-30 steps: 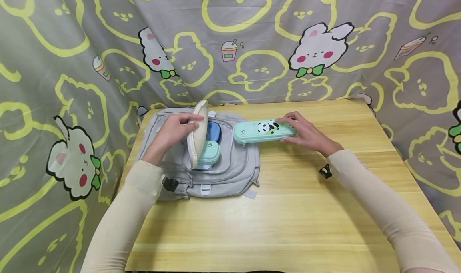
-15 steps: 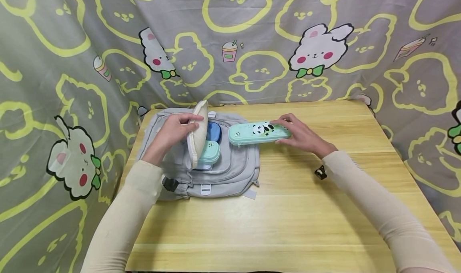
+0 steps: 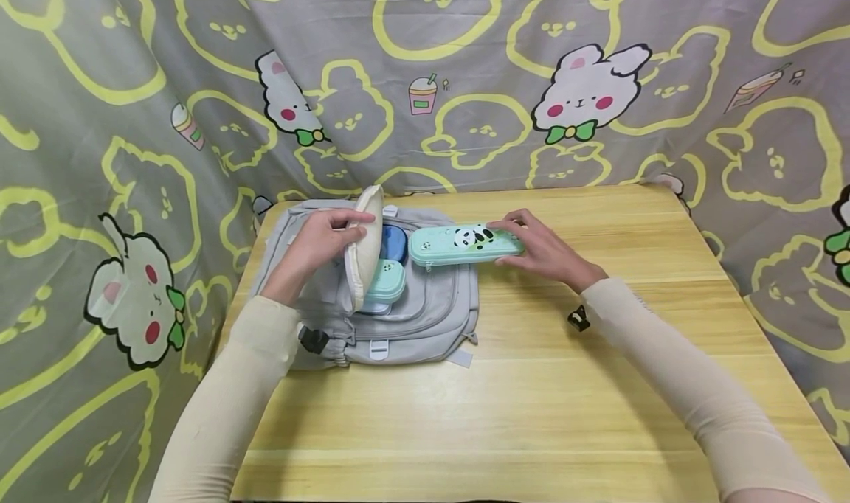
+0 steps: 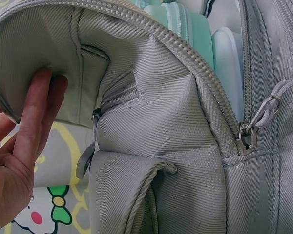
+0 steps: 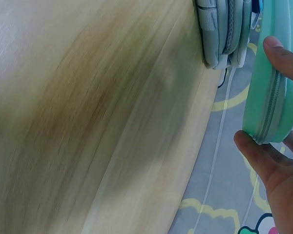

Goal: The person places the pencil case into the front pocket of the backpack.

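Observation:
A grey backpack [image 3: 425,344] lies on the table, its front pocket unzipped. My left hand [image 3: 321,241] pinches the raised pocket flap [image 3: 367,256], thumb and fingers on either side of its edge. Inside the pocket sit a smaller mint-green case [image 3: 388,280], a dark blue case [image 3: 395,243] and a pale blue item [image 4: 228,68], each partly hidden. My right hand [image 3: 547,251] grips one end of a long mint-green pencil case [image 3: 458,246] with a panda on its lid. The case's far end is over the backpack, near the pocket opening; its zip [image 5: 272,105] looks closed.
The wooden table [image 3: 531,407] runs under the backpack and out to the right. A patterned curtain [image 3: 478,82] hangs behind it and at both sides. A black wrist camera mount [image 3: 579,318] sits by the right wrist.
My right hand has brought the panda pencil case left, farther over the backpack and closer to the pocket. The left hand and the flap have stayed in place.

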`<state>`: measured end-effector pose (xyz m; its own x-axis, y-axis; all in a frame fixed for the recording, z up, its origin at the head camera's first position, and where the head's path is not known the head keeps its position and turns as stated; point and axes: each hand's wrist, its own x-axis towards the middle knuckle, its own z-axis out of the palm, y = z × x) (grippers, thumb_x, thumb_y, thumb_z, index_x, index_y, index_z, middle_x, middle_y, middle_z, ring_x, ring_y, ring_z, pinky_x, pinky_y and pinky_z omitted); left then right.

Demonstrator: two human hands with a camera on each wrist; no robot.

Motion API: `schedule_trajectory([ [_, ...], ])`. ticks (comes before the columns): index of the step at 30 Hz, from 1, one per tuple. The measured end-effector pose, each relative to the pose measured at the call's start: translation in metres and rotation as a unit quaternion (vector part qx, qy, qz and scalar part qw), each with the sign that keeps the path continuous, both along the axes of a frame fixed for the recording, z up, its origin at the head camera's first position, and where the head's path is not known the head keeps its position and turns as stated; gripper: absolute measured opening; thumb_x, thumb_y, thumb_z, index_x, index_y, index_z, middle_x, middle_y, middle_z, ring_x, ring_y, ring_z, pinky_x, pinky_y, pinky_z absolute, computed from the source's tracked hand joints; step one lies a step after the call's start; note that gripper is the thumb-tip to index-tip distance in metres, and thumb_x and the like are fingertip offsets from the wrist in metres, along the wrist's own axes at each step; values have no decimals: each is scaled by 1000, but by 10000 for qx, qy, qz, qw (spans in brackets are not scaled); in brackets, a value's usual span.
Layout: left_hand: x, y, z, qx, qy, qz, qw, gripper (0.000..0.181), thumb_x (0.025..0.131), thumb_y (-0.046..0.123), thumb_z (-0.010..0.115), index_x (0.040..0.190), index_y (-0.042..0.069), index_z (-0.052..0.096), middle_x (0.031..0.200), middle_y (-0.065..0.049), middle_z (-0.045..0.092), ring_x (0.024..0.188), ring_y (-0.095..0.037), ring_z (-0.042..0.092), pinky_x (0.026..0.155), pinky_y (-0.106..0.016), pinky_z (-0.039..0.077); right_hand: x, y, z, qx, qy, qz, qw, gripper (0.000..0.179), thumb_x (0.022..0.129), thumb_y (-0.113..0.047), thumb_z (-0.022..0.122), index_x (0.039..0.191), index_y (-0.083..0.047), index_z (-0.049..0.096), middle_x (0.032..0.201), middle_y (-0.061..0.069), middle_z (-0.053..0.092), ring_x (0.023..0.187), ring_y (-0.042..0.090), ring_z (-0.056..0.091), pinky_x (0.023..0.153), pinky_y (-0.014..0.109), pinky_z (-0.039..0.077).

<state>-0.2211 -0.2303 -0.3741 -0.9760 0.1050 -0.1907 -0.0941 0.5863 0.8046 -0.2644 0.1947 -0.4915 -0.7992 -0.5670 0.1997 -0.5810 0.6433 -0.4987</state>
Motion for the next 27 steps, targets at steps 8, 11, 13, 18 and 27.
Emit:
schedule_trajectory([
  [8,1,0,-1,51,58,-12,10000,33,108,17,67,140,15,76,134,-12,67,78,-17,51,70,-26,46,2,-9,1,20,83,10,10000,77,91,-30,91,159,-23,56,149,21,51,128,39,57,103,64,54],
  [11,1,0,0,44,75,-22,10000,34,108,17,67,140,15,76,134,-12,67,78,-16,52,70,-26,47,2,-13,1,25,106,-25,9999,77,91,-30,91,160,-24,56,149,21,51,127,39,57,103,64,54],
  [13,1,0,0,39,58,-8,10000,34,107,17,67,140,16,76,135,-12,67,78,-16,52,71,-26,47,2,-15,0,30,111,-41,9999,78,91,-30,91,160,-24,55,150,21,51,127,39,58,102,63,54],
  [18,1,0,1,-9,34,5,10000,34,107,18,67,140,17,76,134,-11,67,76,-16,51,70,-27,47,1,-24,0,41,102,-43,9999,78,91,-31,91,160,-24,55,150,20,50,125,38,58,100,60,55],
  [27,0,1,1,-116,-76,-23,9999,34,108,19,66,141,18,75,146,-9,64,97,-23,57,78,-30,49,2,-37,-4,57,94,-157,9998,78,92,-36,90,160,-23,55,149,20,51,125,38,58,102,61,55],
])
